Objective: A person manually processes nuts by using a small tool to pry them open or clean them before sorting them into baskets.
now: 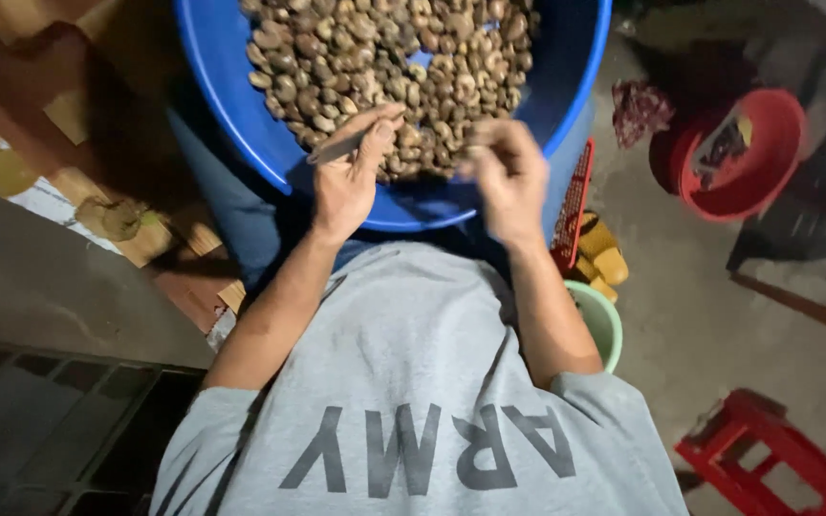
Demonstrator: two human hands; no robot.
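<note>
Fingers of both hands pick nuts in blue basin.

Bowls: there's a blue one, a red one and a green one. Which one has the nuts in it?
The big blue bowl on the person's lap holds the brown nuts; both hands reach into it. The red bowl and green bowl sit on the floor.

Both hands, left hand and right hand, over nuts in blue basin.

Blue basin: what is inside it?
The blue basin holds a heap of brown nuts. The left hand and right hand cover the heap's near edge; the basin's bottom beneath is hidden.
</note>
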